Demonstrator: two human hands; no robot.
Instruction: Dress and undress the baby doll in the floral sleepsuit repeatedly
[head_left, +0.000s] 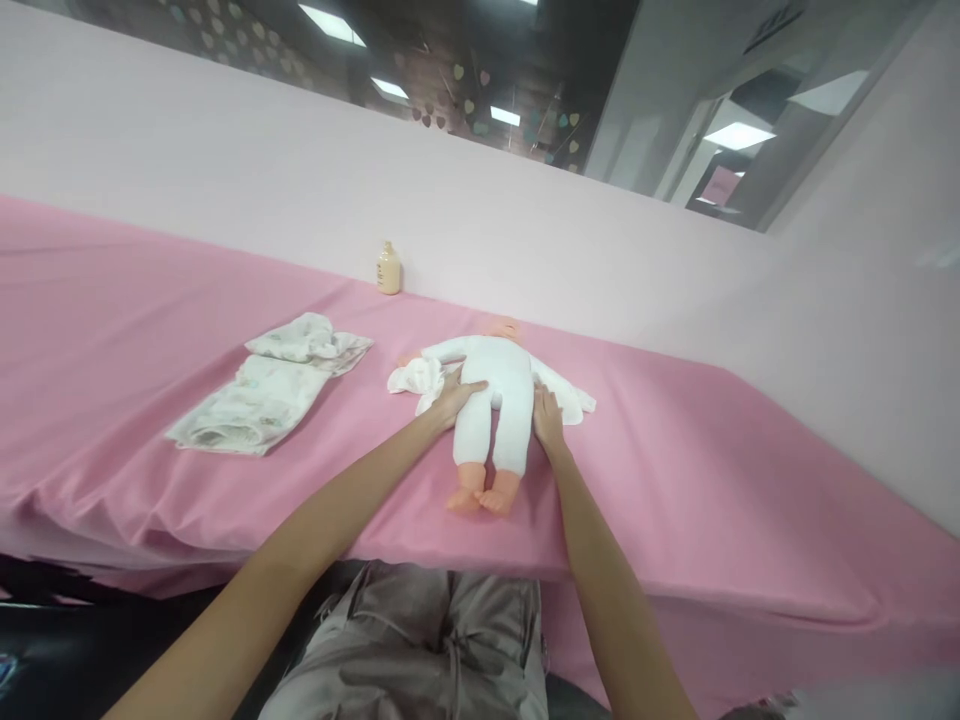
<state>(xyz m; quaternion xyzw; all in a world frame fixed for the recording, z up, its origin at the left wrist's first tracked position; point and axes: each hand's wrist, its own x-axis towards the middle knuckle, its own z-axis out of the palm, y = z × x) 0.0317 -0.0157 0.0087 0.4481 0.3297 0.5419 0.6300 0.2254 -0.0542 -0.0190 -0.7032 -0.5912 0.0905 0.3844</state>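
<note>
A baby doll (496,375) with a white cloth body lies on its back, its bare feet towards me. My left hand (452,397) grips its hip, thumb on top of the thigh and the other fingers partly hidden. Along the opposite hip lies my right hand (548,412), fingers extended against the doll's side and the white cloth there. White garment fabric (421,378) is bunched beside the doll's arm on the left, and more white fabric (574,402) spreads out on the right. The doll's head is mostly hidden behind its chest.
A pink cloth (675,480) covers the table, which meets a white wall at the back. Folded patterned white cloths (259,395) lie at left. A cream pump bottle (388,270) stands near the wall. A window or mirror (480,80) is above.
</note>
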